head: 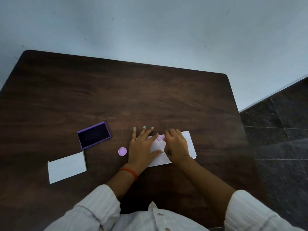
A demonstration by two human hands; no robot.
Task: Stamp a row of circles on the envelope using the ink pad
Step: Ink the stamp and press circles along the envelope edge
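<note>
A white envelope (189,144) lies on the dark wooden table (116,97), to the right of centre. My left hand (143,145) rests flat on its left part with fingers spread. My right hand (175,145) is closed around a small pink stamp (163,136), which is mostly hidden by the fingers and is held at the envelope's upper edge. One purple circular print (159,138) shows just left of the stamp. The open purple ink pad (93,135) sits to the left of the envelope.
A round lilac cap (122,151) lies between the ink pad and my left hand. A white box lid (67,167) rests at the front left. The table's right edge borders a dark tiled floor (280,130).
</note>
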